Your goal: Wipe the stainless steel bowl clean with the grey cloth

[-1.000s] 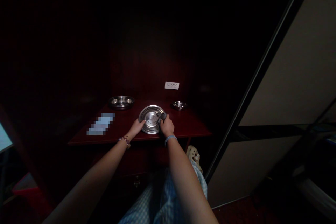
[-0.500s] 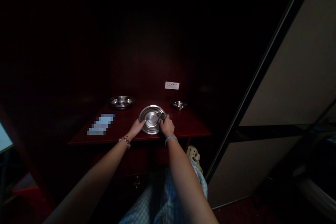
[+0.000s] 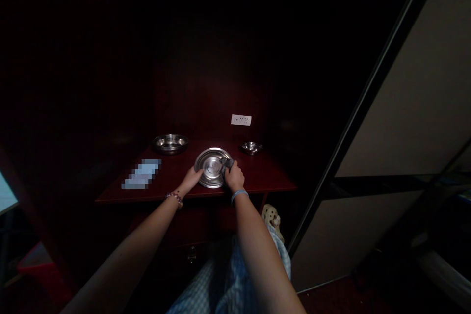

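Note:
A round stainless steel plate [image 3: 212, 167] is tilted up toward me above the front of the dark red desk. My left hand [image 3: 191, 179] grips its left rim, the thumb lying over the inner edge. In my right hand [image 3: 234, 176] is a bunched dark grey cloth [image 3: 226, 163], pressed against the plate's inner right side. The right fingers are closed round the cloth and partly hidden.
A larger steel basin [image 3: 170, 143] stands at the back left of the desk [image 3: 176, 192], a small steel bowl [image 3: 251, 147] at the back right. A blurred-out flat item [image 3: 142, 174] lies left. A white socket panel [image 3: 241, 120] is on the back wall. Below right is a beige clog [image 3: 271, 219].

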### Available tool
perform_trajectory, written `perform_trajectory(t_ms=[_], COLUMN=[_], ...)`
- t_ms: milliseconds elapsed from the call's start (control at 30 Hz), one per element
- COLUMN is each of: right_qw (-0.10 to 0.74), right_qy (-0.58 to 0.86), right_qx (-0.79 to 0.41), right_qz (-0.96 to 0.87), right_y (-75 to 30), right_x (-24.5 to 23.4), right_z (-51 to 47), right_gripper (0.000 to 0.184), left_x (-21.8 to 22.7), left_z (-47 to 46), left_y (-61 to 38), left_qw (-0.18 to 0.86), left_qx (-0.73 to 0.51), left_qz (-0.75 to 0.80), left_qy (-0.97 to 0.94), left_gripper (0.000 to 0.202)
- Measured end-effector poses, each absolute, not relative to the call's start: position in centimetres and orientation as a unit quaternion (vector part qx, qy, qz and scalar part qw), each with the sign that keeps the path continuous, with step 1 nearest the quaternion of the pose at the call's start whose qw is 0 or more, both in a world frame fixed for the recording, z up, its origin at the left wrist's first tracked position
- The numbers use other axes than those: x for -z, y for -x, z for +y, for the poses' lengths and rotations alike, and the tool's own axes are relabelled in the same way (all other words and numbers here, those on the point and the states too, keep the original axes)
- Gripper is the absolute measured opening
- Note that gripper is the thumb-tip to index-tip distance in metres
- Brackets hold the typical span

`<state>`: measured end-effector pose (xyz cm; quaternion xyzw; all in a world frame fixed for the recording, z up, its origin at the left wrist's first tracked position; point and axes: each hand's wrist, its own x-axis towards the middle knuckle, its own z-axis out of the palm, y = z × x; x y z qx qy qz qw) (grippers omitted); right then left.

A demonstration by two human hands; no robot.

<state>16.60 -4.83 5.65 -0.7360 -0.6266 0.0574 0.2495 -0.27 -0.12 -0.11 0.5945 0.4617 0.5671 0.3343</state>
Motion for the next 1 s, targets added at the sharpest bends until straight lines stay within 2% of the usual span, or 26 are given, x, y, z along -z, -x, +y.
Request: perform_trajectory(t_ms=[1000], right_qw=[0.250], right_qy=[0.738], right_qx=[-0.053], right_qz=[-0.625], right_y=[-16.59], right_x=[-5.64], right_z=[-4.82], right_gripper=[0.032], left_x=[-0.24], left_z=[-0.48], left_y=[0.21], left_qw=[0.322], left_qx=[-0.564], left_qz=[0.466], left_qy=[-0.600], left_gripper=[0.035])
